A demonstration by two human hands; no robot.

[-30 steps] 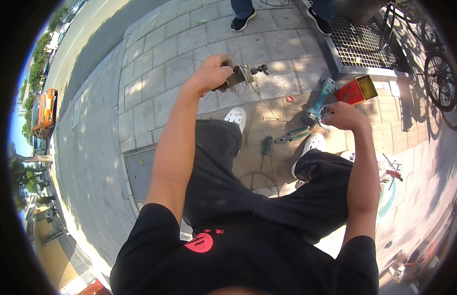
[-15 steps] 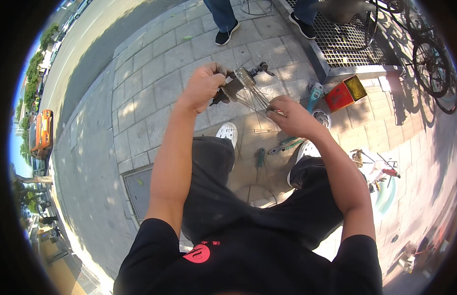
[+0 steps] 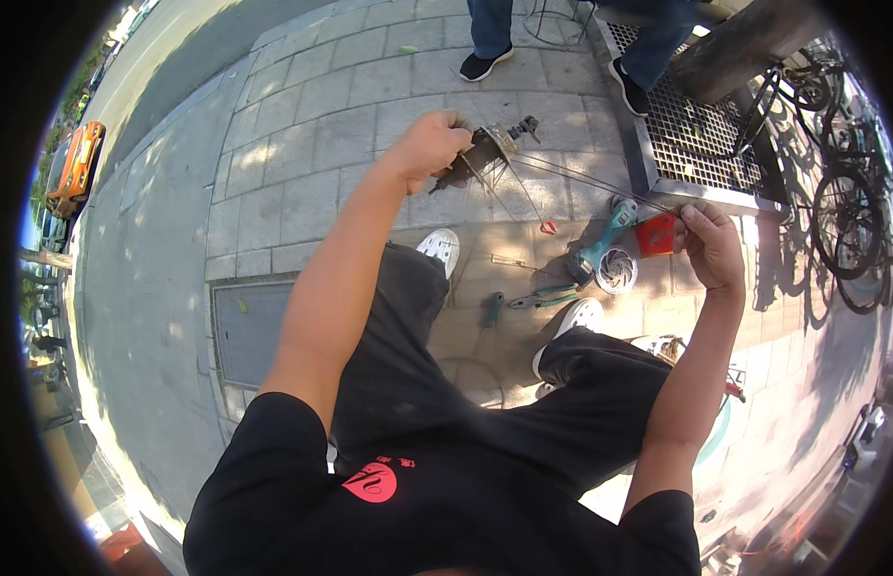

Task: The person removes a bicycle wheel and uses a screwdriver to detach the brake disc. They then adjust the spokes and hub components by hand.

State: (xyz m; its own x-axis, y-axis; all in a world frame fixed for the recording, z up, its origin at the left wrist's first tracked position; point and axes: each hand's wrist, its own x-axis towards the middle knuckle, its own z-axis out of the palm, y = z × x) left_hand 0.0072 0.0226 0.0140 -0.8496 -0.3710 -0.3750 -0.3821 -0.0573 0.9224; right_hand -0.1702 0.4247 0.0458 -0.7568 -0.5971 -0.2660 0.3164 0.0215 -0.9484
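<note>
My left hand is closed round the end of a dirty dark bicycle wheel hub, held up in front of me above the paving. Several thin metal spokes hang from the hub's flange. Two or so of them run out to the right, and my right hand pinches their far ends between thumb and fingers. Other spokes dangle loosely below the hub. My right fingertips partly cover a red box standing on the ground beyond them.
On the paving lie a teal power tool, a brake disc, green-handled pliers and a teal-handled tool. Another person's shoe is at the far side. A metal grating and bicycles occupy the right.
My right hand has moved right, away from the hub, drawing the spoke ends out with it. The spokes have fanned apart. My left hand still grips the hub; the view has shifted.
</note>
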